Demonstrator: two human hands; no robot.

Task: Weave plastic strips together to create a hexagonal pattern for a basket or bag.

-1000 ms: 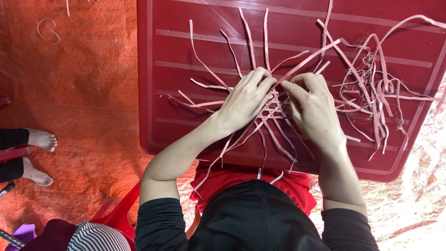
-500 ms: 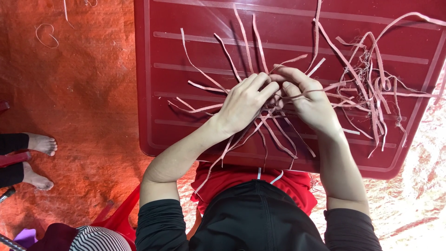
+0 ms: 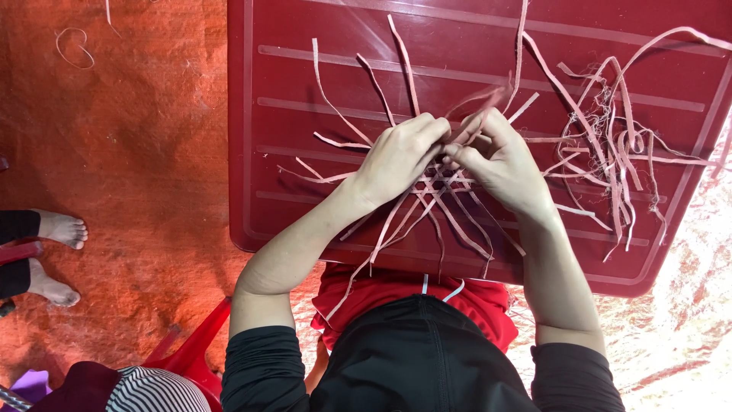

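A flat weave of thin pale strips (image 3: 435, 200) lies on a dark red plastic table (image 3: 305, 69), its loose ends fanning out in all directions. My left hand (image 3: 400, 156) presses on the weave's upper left part with the fingers bent. My right hand (image 3: 499, 156) sits beside it, thumb and forefinger pinched on one strip (image 3: 480, 103) that is lifted and blurred. The two hands touch at the fingertips over the weave's centre.
A tangled heap of spare strips (image 3: 618, 152) lies on the table's right side. Another person's bare feet (image 3: 57, 255) rest on the orange mat (image 3: 114, 152) at the left. A striped sleeve (image 3: 152, 391) and a red chair leg (image 3: 194, 347) show at the bottom left.
Both hands have shifted slightly up the table. My right hand has drawn one strip up and to the left over the weave; the strip ends have fanned differently.
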